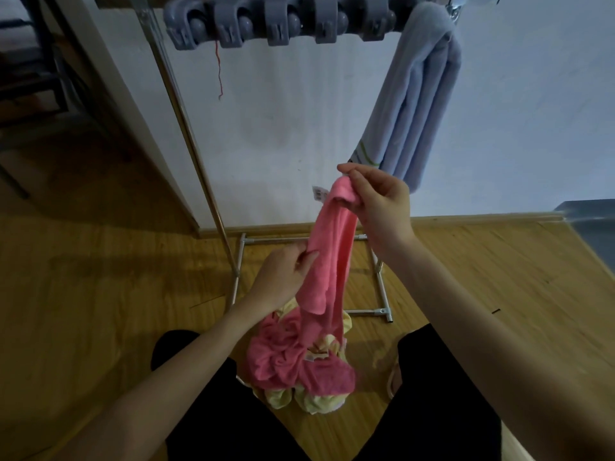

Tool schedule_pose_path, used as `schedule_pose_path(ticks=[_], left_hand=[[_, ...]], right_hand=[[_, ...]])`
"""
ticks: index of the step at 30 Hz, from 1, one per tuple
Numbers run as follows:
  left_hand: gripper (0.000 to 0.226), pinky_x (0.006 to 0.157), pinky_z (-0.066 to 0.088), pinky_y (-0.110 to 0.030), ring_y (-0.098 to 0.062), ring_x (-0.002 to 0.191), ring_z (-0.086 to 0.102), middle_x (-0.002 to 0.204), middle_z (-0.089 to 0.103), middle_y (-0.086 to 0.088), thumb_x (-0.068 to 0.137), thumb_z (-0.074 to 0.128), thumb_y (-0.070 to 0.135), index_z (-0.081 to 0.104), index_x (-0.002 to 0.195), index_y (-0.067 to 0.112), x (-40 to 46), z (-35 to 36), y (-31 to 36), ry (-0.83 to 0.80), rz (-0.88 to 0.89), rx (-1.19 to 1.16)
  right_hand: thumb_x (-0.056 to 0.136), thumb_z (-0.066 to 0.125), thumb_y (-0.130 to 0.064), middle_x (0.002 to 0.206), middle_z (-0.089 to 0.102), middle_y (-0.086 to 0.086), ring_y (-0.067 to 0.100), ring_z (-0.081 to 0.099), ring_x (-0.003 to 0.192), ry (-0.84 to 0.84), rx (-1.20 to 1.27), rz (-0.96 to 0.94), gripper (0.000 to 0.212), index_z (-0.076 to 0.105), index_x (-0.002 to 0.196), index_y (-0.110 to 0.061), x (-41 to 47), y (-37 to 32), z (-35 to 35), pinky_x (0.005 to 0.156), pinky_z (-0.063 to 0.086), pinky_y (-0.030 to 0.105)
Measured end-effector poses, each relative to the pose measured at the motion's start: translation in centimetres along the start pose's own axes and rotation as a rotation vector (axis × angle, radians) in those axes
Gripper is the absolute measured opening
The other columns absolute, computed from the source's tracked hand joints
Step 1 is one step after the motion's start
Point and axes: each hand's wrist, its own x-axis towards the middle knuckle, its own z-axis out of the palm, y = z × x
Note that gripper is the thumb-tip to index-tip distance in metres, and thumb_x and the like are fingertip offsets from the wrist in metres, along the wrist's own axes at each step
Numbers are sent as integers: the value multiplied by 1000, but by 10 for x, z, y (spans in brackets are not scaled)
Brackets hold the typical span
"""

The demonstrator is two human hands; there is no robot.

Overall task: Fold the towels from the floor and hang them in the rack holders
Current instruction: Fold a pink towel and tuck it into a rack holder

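Note:
A pink towel (329, 247) hangs lengthwise between my hands, above the floor. My right hand (379, 201) pinches its top corner, where a small white label shows. Lower down, my left hand (283, 277) grips one side edge of the same towel. Under it on the wooden floor lies a heap of towels (299, 364), pink ones on top of pale yellow ones. A row of grey rack holders (276, 24) runs along the top of the metal rack. A folded light blue towel (419, 94) hangs from the rightmost holder.
The rack's slanted metal pole (189, 128) and its floor frame (379, 284) stand just beyond the heap. A white wall is behind, a red thread (219, 68) dangles from a holder, and dark furniture (30, 68) sits at the far left. My dark-trousered legs flank the heap.

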Motion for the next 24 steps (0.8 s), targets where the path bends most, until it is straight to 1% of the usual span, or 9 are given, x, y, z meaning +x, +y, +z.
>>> schedule_pose_path(ticks=[4,7,9,11,13,15,19,21,24], left_hand=[[16,72,58,-41,-17,81,68,91,69,1,96,54,20,60,110,16,2,-8,-10,30,-86,-107],[23,60,55,-48,-26,73,68,90,68,-6,97,52,19,41,116,26,-3,-17,-10,68,-110,-246],[20,59,52,-53,-33,75,64,93,65,6,99,47,17,34,113,24,-6,-21,-7,75,-30,-268],[11,61,54,-43,-22,77,61,87,56,18,100,43,9,38,105,17,-8,-24,-3,55,80,-212],[18,62,46,-28,-8,72,57,80,55,11,95,43,-5,53,94,10,-10,-30,1,12,171,-113],[29,73,44,-15,0,83,59,86,64,7,89,44,-13,67,89,7,-12,-34,3,-48,181,-30],[36,90,34,2,10,108,48,121,62,2,93,48,-5,64,122,9,-16,-44,6,-180,173,93],[48,93,37,-1,2,111,51,130,59,-3,89,47,-10,56,132,10,-18,-48,4,-297,213,143],[57,98,48,-25,-15,113,60,127,61,-7,83,50,-19,54,132,9,-15,-54,4,-376,323,271]], right_hand=[[96,51,-5,101,68,11,24,62,97,117,-5,42,23,71,92,-13,2,5,-13,86,55,34],[96,51,-4,94,68,6,19,62,96,178,-5,85,24,72,92,-15,1,13,-22,91,53,35],[95,51,-3,88,68,2,17,61,90,219,-12,98,25,72,92,-16,3,17,-27,94,50,36],[94,49,0,78,62,3,17,56,81,257,4,110,29,72,90,-16,5,16,-30,90,47,36],[92,45,6,74,57,6,16,53,76,264,53,121,33,72,87,-14,8,14,-31,88,47,35],[90,42,9,72,56,5,11,53,72,253,79,126,37,71,84,-13,8,12,-31,86,49,32],[90,40,10,66,52,2,7,49,64,212,93,133,38,70,82,-12,4,14,-29,76,46,25],[91,40,10,66,51,2,7,48,63,200,83,132,37,69,83,-11,2,15,-30,72,45,23],[90,38,11,68,50,5,8,49,62,206,109,149,37,67,80,-9,1,18,-32,71,46,23]])
